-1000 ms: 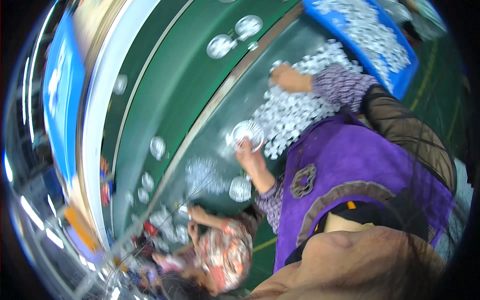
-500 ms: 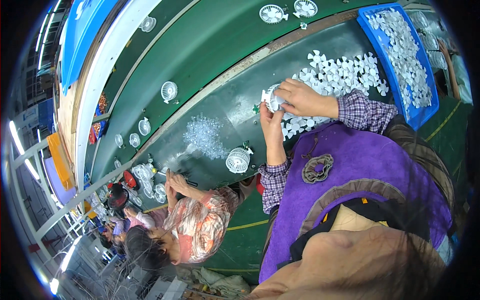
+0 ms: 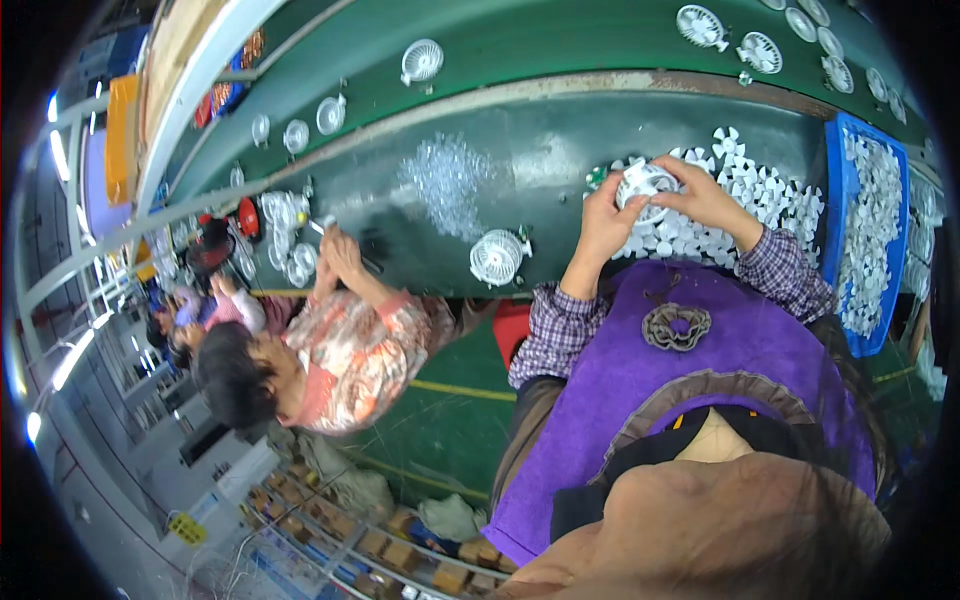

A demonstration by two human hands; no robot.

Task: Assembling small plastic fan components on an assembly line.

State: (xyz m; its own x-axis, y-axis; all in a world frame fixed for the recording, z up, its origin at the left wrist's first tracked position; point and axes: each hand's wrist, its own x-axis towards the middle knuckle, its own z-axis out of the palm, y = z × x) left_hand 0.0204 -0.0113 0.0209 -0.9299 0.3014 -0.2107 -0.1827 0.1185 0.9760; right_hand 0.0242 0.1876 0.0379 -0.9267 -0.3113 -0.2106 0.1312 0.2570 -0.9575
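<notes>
Between my two hands is a small white fan (image 3: 648,182) with a round slatted housing, its face turned partly up. My left hand (image 3: 606,218) is closed around its left side. The fingers and thumb of my right hand (image 3: 703,196) pinch its right edge. A small green part (image 3: 596,178) shows just beside the fan, near my left fingertips. Loose white fan blades (image 3: 775,205) lie in a heap under and to the right of my hands. Farther left on the bench stands another white caged fan (image 3: 497,257).
A pile of small clear parts (image 3: 445,185) lies left on the bench. Right, a blue bin (image 3: 836,200) holds more white blades. Beyond a worn metal rail (image 3: 600,84), a green conveyor (image 3: 560,45) carries several fans. At left, a co-worker's hands (image 3: 340,262) hold a tool.
The view has swung, so the bench lies more level. My right hand has shifted from over the fan's face to its right edge, and the fan is tilted differently.
</notes>
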